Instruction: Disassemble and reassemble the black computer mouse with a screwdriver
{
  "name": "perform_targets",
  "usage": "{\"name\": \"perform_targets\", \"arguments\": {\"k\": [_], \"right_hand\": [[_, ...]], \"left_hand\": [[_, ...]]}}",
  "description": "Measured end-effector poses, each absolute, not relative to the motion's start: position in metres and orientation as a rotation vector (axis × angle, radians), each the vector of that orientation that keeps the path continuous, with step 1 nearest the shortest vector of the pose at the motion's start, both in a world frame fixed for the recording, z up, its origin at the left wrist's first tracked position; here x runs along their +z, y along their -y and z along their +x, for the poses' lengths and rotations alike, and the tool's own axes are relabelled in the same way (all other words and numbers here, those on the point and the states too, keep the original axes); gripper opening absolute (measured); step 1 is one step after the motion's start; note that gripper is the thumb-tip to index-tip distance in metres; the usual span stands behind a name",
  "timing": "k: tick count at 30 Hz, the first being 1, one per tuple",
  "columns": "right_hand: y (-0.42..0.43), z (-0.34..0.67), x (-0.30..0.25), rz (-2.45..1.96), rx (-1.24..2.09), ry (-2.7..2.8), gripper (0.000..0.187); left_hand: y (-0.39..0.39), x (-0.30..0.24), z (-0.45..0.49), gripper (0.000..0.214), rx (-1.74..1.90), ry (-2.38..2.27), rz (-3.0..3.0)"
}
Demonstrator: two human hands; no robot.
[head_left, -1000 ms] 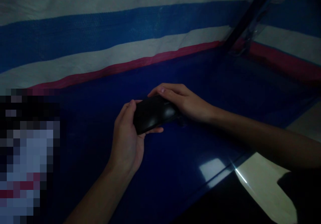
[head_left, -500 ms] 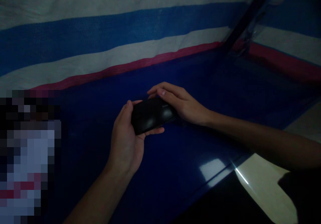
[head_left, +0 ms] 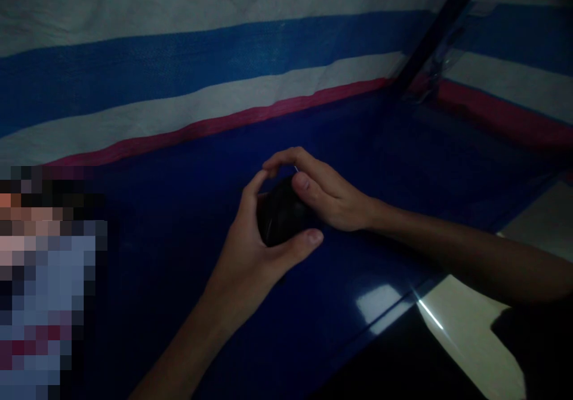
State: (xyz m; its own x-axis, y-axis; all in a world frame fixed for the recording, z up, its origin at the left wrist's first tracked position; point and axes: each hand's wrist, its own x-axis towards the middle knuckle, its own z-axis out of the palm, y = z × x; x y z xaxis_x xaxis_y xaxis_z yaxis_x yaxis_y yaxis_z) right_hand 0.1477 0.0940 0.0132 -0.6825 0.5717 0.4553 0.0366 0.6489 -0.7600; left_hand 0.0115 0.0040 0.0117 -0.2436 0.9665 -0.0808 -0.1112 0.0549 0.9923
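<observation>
Smooth black object [head_left: 284, 212] is between the two hands, over the middle of the glossy blue tabletop [head_left: 170, 221]. Too dark to say exactly what it is; can't tell from this angle if it touches the top.

Left hand [head_left: 250, 239]: fingers curved in a C round the left end, thumb along the near side, forefinger on the far side, holding it. Right hand [head_left: 329, 197]: cupped over the right end, thumb on the upper face, fingers stretched along the far side. Fingertips of both hands nearly meet behind it; can't tell if they touch.

In the way: right hand hides the right end, left hand hides much of the left. Right forearm [head_left: 434, 245] crosses the near table edge and blocks part of it.

Around: striped tarp [head_left: 179, 60] in white, blue and red hangs along the far edge, a similar sheet [head_left: 514, 65] on the right. Dark slanted pole [head_left: 441, 36] at the far right corner, clear plastic [head_left: 441, 68] beside it, both well apart from the hands. White glare [head_left: 380, 307] on the top by the near edge, pale floor [head_left: 478, 328] beyond. Pixelated block [head_left: 49, 304] covers the lower left, contents unreadable.
</observation>
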Motion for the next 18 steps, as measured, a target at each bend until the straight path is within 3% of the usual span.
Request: {"name": "perform_targets", "arguments": {"k": [3,7,10,13,18], "right_hand": [[-0.110,0.158,0.026,-0.639,0.960,2.089,0.042],[-0.150,0.187,0.033,-1.016,0.506,2.150,0.019],[-0.170,0.199,0.025,-1.172,0.279,2.509,0.021],[-0.169,0.198,0.020,-1.034,0.317,2.722,0.026],[-0.151,0.193,0.028,-0.614,0.486,2.857,0.039]], "left_hand": [[-0.006,0.015,0.008,0.059,1.410,-1.322,0.821],[-0.013,0.017,-0.008,0.031,1.458,-1.332,0.581],[-0.016,0.015,-0.014,0.026,1.475,-1.313,0.544],[-0.017,0.014,-0.013,0.033,1.480,-1.329,0.602],[-0.017,0.012,-0.012,0.027,1.418,-1.385,0.645]]}}
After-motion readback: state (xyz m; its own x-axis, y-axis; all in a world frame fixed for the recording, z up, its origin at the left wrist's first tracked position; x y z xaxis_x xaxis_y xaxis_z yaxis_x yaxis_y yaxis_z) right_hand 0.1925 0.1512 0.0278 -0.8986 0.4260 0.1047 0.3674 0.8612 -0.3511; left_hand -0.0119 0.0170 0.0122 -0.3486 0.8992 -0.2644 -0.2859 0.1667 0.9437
